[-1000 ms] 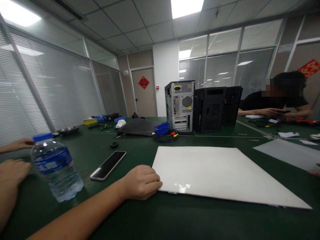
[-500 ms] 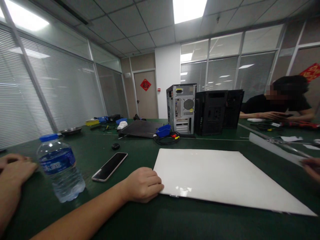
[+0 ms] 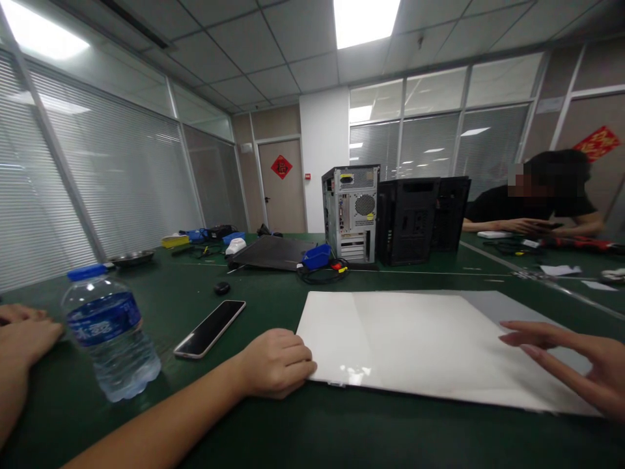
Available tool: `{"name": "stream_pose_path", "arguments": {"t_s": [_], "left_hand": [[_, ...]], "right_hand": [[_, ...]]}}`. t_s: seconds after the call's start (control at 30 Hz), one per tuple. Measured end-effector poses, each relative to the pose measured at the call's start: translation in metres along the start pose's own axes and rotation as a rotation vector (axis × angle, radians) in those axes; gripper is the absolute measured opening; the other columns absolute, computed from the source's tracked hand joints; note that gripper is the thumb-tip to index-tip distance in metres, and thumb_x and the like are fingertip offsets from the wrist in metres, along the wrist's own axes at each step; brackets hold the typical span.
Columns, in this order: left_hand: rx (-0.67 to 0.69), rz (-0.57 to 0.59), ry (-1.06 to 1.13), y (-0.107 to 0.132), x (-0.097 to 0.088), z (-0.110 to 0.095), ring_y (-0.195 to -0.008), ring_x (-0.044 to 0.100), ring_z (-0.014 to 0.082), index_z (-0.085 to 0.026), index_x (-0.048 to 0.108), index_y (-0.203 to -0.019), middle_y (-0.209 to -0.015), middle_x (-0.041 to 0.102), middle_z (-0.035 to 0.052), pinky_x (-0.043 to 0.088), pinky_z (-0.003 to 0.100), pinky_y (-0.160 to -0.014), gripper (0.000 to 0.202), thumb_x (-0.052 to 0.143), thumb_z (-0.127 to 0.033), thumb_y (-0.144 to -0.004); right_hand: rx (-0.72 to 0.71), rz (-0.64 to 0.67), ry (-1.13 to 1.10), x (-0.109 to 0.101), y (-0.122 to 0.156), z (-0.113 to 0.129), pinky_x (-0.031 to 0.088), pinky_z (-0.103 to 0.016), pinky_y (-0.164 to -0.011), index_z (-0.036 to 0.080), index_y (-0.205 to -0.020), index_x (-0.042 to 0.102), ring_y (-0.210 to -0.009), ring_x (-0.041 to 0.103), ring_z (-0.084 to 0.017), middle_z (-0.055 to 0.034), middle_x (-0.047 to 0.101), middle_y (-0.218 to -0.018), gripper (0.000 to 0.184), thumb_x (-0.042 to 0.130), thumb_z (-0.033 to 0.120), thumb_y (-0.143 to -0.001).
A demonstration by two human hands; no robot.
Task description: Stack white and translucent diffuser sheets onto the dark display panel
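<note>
A flat white panel (image 3: 336, 339) lies on the green table in front of me. My left hand (image 3: 280, 365) is closed round its near left corner, fingertips curled over the edge. Across the panel's middle and right lies a thin translucent sheet (image 3: 495, 306), whose far right part sticks out past the panel and looks grey. Just above that sheet, at the right, is my right hand (image 3: 581, 365), with thumb and fingers apart and nothing between them. Whether its fingertips touch the sheet I cannot tell.
A water bottle (image 3: 112, 339) and a phone (image 3: 211, 329) stand and lie left of the panel. Another person's hand (image 3: 29, 339) rests at the far left. Computer cases (image 3: 359, 215), a blue tray (image 3: 316, 256) and cables are behind. A person (image 3: 541, 195) sits at the far right.
My right hand has come in from the right edge and let go of the translucent sheet, which now lies over the panel. My left hand keeps its hold. The view shifts slightly.
</note>
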State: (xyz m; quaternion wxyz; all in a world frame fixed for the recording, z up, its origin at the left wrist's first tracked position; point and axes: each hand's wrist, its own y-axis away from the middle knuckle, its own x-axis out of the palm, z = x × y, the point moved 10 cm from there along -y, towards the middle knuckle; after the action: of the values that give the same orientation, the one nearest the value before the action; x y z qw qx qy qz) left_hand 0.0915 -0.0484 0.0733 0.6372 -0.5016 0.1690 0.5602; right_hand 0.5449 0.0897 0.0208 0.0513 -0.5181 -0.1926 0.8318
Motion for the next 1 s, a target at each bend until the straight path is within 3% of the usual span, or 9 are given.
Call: {"name": "stream_pose_path", "arguments": {"t_s": [0.07,0.13,0.23,0.4,0.53,0.63,0.73,0.83,1.0], "left_hand": [[-0.001,-0.004,0.0,0.0,0.0,0.0,-0.067,0.066,0.017,-0.015,0.065,-0.095,-0.076,0.07,0.0066,0.052,0.029,-0.059,0.012,0.053,-0.016,-0.092],[0.004,-0.011,0.004,-0.001,-0.001,0.0,-0.068,0.066,0.0171,-0.015,0.065,-0.095,-0.076,0.07,0.0066,0.053,0.029,-0.06,0.011,0.055,-0.015,-0.092],[0.012,-0.02,0.013,0.0,-0.001,0.0,-0.068,0.066,0.0175,-0.014,0.065,-0.097,-0.078,0.07,0.0066,0.053,0.029,-0.06,0.009,0.058,-0.015,-0.091],[0.006,-0.023,0.025,-0.001,-0.001,0.001,-0.07,0.067,0.0168,-0.015,0.064,-0.098,-0.08,0.071,0.006,0.054,0.028,-0.061,0.01,0.058,-0.016,-0.091],[-0.005,-0.016,0.033,-0.003,-0.002,0.001,-0.079,0.069,0.0193,-0.014,0.064,-0.105,-0.088,0.073,0.009,0.057,0.03,-0.066,0.016,0.055,-0.016,-0.092],[-0.01,-0.03,0.048,-0.002,-0.003,0.002,-0.088,0.07,0.0217,-0.014,0.063,-0.113,-0.097,0.073,0.0118,0.059,0.034,-0.074,0.022,0.055,-0.016,-0.093],[-0.006,-0.035,0.052,-0.001,-0.002,0.003,-0.095,0.07,0.0239,-0.013,0.063,-0.117,-0.103,0.073,0.0139,0.06,0.037,-0.079,0.026,0.057,-0.017,-0.092],[-0.006,-0.028,0.051,0.0,-0.001,0.004,-0.097,0.069,0.0248,-0.013,0.063,-0.117,-0.104,0.073,0.0145,0.06,0.039,-0.08,0.026,0.057,-0.017,-0.092],[-0.009,-0.012,0.048,0.001,0.001,0.004,-0.096,0.069,0.0251,-0.013,0.064,-0.117,-0.104,0.073,0.014,0.06,0.039,-0.079,0.027,0.059,-0.017,-0.091]], "right_hand": [[0.03,0.036,0.06,0.001,-0.009,-0.022,0.06,-0.044,-0.077,0.041,-0.125,0.064,-0.101,0.068,-0.03,0.0038,0.064,-0.132,0.06,0.047,0.076,-0.08],[0.099,0.034,0.167,-0.003,-0.017,-0.049,0.057,-0.054,-0.082,0.036,-0.13,0.062,-0.085,0.07,-0.032,-0.0024,0.071,-0.117,0.068,0.044,0.078,-0.079],[0.15,0.062,0.252,-0.004,-0.022,-0.07,0.055,-0.06,-0.08,0.03,-0.137,0.057,-0.082,0.07,-0.036,-0.007,0.074,-0.103,0.078,0.041,0.079,-0.078],[0.105,0.185,0.25,0.01,-0.014,-0.043,0.053,-0.059,-0.087,0.03,-0.151,0.04,-0.093,0.069,-0.034,-0.007,0.072,-0.111,0.085,0.043,0.078,-0.081],[0.026,0.21,0.147,0.013,-0.007,-0.008,0.055,-0.054,-0.091,0.029,-0.145,0.049,-0.099,0.067,-0.033,-0.0069,0.07,-0.117,0.075,0.044,0.074,-0.085],[-0.058,0.208,0.041,0.011,-0.005,0.009,0.058,-0.048,-0.089,0.034,-0.14,0.055,-0.109,0.064,-0.031,-0.0048,0.062,-0.134,0.066,0.046,0.071,-0.086],[-0.064,0.185,0.037,0.009,-0.004,0.006,0.055,-0.047,-0.098,0.034,-0.138,0.057,-0.123,0.057,-0.032,-0.0032,0.054,-0.144,0.064,0.049,0.069,-0.086],[-0.054,0.211,0.096,0.018,-0.003,-0.004,0.039,-0.048,-0.115,0.035,-0.144,0.051,-0.134,0.048,-0.03,-0.0008,0.048,-0.15,0.07,0.053,0.07,-0.083],[-0.064,0.313,0.108,0.035,0.003,-0.01,0.028,-0.042,-0.121,0.044,-0.146,0.046,-0.143,0.036,-0.024,0.0071,0.038,-0.156,0.066,0.049,0.071,-0.086]]}}
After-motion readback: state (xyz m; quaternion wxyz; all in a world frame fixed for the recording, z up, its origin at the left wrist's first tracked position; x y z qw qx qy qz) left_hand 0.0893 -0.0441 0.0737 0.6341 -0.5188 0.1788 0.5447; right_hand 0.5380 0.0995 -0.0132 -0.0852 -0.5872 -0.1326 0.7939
